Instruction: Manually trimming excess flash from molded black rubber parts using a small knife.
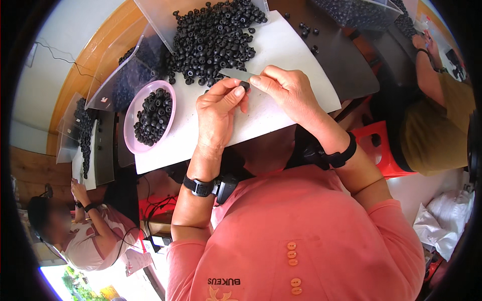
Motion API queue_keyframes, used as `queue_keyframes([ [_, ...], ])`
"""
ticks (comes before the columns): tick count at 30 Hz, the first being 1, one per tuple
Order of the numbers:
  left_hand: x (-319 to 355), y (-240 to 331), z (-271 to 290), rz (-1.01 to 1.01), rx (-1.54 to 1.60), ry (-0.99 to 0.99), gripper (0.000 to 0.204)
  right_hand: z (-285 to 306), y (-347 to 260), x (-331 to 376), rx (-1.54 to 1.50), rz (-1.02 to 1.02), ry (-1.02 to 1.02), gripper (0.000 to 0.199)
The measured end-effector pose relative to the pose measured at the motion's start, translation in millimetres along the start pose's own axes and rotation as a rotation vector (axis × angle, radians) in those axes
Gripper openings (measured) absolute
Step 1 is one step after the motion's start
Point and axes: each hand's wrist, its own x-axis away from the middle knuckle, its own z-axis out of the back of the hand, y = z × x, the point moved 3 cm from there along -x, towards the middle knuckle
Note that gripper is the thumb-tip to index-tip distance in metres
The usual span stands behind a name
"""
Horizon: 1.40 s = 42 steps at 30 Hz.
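Between the thumb and fingers of my left hand (217,116) is pinched one small black ring-like part (245,85). My right hand (292,94) grips a small knife (234,74), its pale blade pointing left just above that part; the handle is hidden in the fingers. Both hands are close together over a white board (296,50). Beyond them spreads a heap of the same black parts (211,47), many showing a round hole. To the left, a pink oval basin (129,142) holds more of these parts.
A clear plastic bin (150,15) lies tipped behind the heap, with another clear bin (103,95) at left. A few loose black parts (315,49) lie on the dark table (346,75). Co-workers sit at both sides; a red stool (374,145) stands at right.
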Motion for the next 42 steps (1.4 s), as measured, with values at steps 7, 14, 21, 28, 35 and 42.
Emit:
queue_keyframes([
  [7, 0.8, -0.8, -1.7, -0.020, -0.012, 0.043, 0.014, 1.6, 1.5, -1.8, 0.000, -0.001, -0.034, 0.039],
  [14, 2.9, -0.9, 2.3, 0.009, 0.016, -0.014, 0.011, 1.3, -0.1, 0.1, 0.053, 0.055, -0.048, 0.041],
  [21, 4.0, -1.6, 5.1, 0.036, -0.005, -0.029, 0.009, 1.0, -0.7, 1.0, 0.092, 0.071, -0.057, 0.041],
  [28, 4.1, -2.8, 5.1, 0.036, 0.038, -0.042, 0.008, 0.9, 0.3, 1.4, 0.113, 0.103, -0.052, 0.041],
  [35, 5.6, -1.1, 5.5, 0.048, 0.063, -0.053, 0.008, 0.3, -1.4, 3.5, 0.124, 0.126, -0.045, 0.040],
  [42, 6.1, -1.6, 4.6, 0.065, 0.075, -0.038, 0.011, -0.6, 0.4, 3.5, 0.133, 0.171, -0.037, 0.040],
])
